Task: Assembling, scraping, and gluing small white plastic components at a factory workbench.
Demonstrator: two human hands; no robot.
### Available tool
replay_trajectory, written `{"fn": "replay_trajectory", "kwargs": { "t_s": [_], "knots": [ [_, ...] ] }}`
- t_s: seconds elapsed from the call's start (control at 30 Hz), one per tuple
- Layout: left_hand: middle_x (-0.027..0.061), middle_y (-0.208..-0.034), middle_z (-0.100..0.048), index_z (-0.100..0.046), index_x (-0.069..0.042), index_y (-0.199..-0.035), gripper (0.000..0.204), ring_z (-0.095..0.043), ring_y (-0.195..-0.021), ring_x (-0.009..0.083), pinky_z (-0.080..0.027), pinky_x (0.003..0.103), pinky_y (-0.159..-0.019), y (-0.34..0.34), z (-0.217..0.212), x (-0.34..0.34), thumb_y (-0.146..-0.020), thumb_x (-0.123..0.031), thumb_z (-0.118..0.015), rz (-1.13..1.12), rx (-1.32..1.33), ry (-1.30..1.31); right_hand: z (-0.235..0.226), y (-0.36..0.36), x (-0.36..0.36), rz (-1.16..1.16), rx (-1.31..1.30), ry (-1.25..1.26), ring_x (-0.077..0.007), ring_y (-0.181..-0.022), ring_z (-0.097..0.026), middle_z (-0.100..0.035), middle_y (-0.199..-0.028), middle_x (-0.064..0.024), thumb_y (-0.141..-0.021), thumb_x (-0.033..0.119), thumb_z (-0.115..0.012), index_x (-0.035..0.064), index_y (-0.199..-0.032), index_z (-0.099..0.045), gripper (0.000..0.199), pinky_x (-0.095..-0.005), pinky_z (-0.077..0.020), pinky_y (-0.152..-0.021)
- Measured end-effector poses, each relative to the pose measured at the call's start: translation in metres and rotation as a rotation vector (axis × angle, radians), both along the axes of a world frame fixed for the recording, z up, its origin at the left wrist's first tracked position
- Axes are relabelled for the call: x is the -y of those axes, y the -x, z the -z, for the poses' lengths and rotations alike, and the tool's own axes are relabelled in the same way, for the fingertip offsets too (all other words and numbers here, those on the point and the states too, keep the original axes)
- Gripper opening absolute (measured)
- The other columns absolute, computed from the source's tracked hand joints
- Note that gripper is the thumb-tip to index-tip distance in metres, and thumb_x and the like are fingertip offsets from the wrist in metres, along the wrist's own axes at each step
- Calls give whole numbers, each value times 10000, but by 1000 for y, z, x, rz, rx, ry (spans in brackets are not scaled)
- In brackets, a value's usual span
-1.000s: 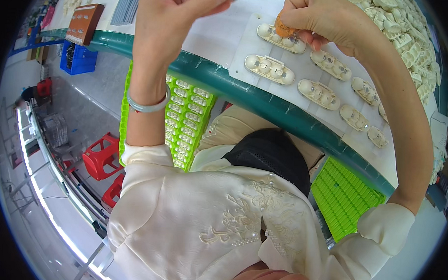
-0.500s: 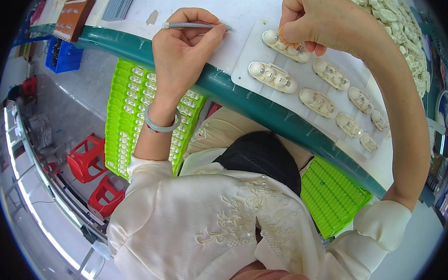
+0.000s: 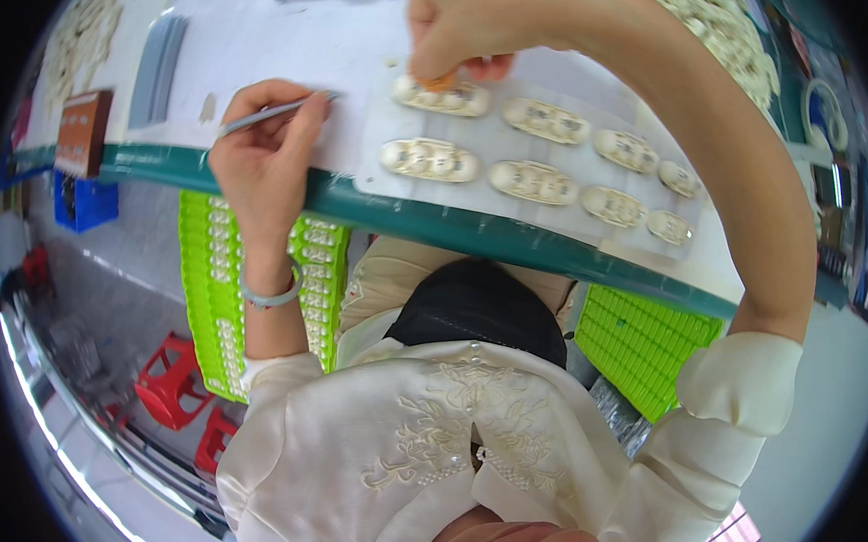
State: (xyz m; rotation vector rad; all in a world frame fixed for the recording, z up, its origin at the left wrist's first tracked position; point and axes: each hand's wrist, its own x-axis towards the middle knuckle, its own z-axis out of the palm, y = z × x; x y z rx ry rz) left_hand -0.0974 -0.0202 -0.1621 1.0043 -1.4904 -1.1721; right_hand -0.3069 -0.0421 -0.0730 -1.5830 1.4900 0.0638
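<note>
right hand (image 3: 461, 33) pinching small orange piece (image 3: 441, 80) over far-row pocket of clear blister tray (image 3: 571, 166). left hand (image 3: 266, 155) closed round thin grey tool (image 3: 272, 115) at surface (image 3: 270, 36) edge. Tray overhangs green rim (image 3: 426, 223), so hard press could probably tip it; piece might slip too.

Bright even light, strong fisheye edge distortion.

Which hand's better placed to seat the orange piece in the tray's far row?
Right. The right hand pinches the orange piece at the clear tray; the left hand holds a thin metal tool beside it.
</note>
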Motion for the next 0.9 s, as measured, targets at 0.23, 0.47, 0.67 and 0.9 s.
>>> {"fn": "replay_trajectory", "kwargs": {
  "t_s": [0.23,0.47,0.67,0.9],
  "knots": [
    [83,-817,-639,-560,32,-897,136,-633,-756,122,-495,198,-690,-2,-1,1,-791,49,-644,-29,51,41,-9,-14,-2,-87,-103,70,-113,-476,-546,-625,-627,-35,-693,163,-664,56,-668,-675,111,-224,-457,-459],
    [87,-822,-642,-561,33,-895,128,-639,-753,131,-504,206,-702,5,-1,-2,-799,32,-647,-41,87,21,0,-13,5,-325,-205,215,-115,-503,-554,-634,-667,-20,-713,169,-653,72,-688,-683,105,-229,-443,-466],
    [88,-820,-641,-559,37,-900,131,-640,-747,131,-503,203,-697,2,1,0,-804,22,-647,-35,100,46,-7,-10,-3,-150,-149,111,-105,-481,-528,-642,-694,-13,-729,167,-650,81,-720,-694,97,-224,-438,-461],
    [95,-821,-639,-556,43,-902,134,-642,-747,136,-503,201,-697,2,1,2,-804,24,-646,-24,92,56,-13,-7,-5,-142,-162,89,-89,-511,-534,-653,-726,6,-750,174,-636,84,-759,-703,112,-219,-438,-468]
  ]
}}
